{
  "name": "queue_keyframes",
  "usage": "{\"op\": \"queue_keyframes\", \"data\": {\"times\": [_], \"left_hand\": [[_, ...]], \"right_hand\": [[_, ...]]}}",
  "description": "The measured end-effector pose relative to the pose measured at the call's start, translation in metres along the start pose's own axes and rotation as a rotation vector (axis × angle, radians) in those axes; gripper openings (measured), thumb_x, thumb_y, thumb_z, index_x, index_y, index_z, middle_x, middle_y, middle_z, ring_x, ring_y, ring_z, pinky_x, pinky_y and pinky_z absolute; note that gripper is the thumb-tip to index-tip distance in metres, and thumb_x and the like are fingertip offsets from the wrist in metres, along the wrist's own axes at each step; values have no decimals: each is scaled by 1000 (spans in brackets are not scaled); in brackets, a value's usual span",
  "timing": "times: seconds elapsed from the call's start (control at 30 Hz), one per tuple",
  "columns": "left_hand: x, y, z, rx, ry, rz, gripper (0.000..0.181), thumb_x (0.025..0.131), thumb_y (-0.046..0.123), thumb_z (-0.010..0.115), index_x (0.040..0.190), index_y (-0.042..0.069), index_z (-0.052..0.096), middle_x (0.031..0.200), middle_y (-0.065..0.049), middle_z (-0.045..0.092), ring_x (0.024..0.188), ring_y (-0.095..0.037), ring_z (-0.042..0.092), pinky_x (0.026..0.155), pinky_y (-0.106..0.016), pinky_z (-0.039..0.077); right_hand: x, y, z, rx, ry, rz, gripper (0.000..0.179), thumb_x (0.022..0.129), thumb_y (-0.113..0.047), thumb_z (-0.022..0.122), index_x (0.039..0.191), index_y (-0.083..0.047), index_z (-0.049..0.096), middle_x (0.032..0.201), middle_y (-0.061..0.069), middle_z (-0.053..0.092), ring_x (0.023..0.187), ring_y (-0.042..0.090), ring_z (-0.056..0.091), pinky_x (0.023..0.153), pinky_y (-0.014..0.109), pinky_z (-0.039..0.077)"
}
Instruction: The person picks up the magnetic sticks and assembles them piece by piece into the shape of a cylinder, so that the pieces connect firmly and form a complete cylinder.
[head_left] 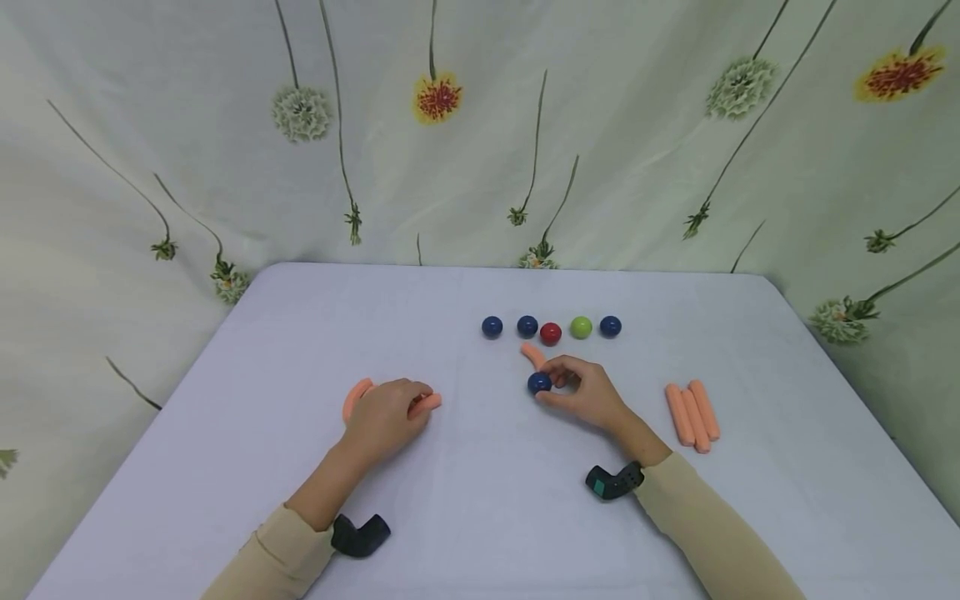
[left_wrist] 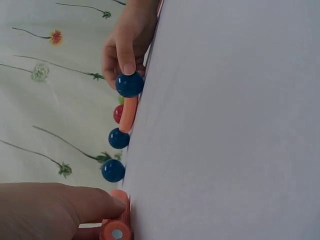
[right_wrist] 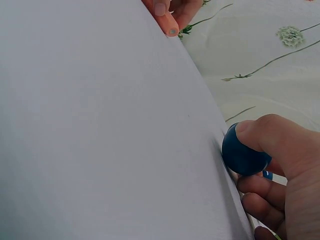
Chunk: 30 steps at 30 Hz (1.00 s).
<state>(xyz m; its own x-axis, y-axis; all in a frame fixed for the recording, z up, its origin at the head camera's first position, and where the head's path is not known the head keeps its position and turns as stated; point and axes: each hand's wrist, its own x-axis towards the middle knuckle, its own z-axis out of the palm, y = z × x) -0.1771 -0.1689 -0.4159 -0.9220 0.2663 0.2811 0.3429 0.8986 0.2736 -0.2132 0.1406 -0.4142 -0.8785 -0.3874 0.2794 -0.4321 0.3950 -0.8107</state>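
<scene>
My right hand (head_left: 588, 396) pinches a glossy blue ball (head_left: 539, 382) between thumb and fingers, low over the white table. Just beyond that ball lies a curved orange stick (head_left: 533, 356), its near end right at the ball. On the left, my left hand (head_left: 386, 417) holds an orange stick (head_left: 427, 403) by thumb and fingers. A round silvery spot shows in the end of this stick (left_wrist: 117, 234) in the left wrist view. Another curved orange piece (head_left: 356, 398) shows at the far side of the left hand, partly hidden by it.
Behind the right hand, a row holds a blue ball (head_left: 492, 327), another blue ball (head_left: 527, 326), a red ball (head_left: 551, 334), a green ball (head_left: 581, 327) and a last blue ball (head_left: 611, 326). Three straight orange sticks (head_left: 692, 417) lie right of the right hand. A flowered curtain (head_left: 630, 167) hangs behind.
</scene>
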Motion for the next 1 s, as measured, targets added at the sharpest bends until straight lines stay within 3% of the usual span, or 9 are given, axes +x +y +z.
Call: {"op": "queue_keyframes", "data": {"times": [0.27,0.33,0.53,0.77,1.0], "left_hand": [[-1,4,0,-11,-4,-29,21,90,34,69,104,20,75,65,13,48,60,-6,44,74,-40,29],[-1,5,0,-37,12,-41,24,91,36,68,107,19,74,67,12,50,60,-6,44,71,-37,29],[0,9,3,-129,67,-52,28,91,27,71,111,9,71,83,2,63,67,-10,50,62,-29,41],[-2,19,5,-298,0,-117,24,91,23,68,109,7,72,92,-1,65,78,-14,58,70,-31,48],[3,31,7,-475,-100,-194,18,87,18,71,103,9,67,75,7,62,71,-9,58,65,-28,49]], "right_hand": [[0,0,0,5,-6,8,31,79,1,78,106,8,65,91,19,64,85,39,58,78,42,49],[2,10,2,5,-6,13,32,79,0,79,107,8,65,91,19,65,86,39,58,78,43,49],[7,41,7,-1,8,8,35,78,-6,82,108,2,67,91,11,66,85,33,59,77,39,49],[7,45,7,9,10,-17,33,78,-11,83,107,-4,69,89,3,65,83,22,59,76,29,49],[7,44,6,9,15,-33,32,78,-10,82,106,-4,69,89,2,65,82,21,58,75,28,49]]}}
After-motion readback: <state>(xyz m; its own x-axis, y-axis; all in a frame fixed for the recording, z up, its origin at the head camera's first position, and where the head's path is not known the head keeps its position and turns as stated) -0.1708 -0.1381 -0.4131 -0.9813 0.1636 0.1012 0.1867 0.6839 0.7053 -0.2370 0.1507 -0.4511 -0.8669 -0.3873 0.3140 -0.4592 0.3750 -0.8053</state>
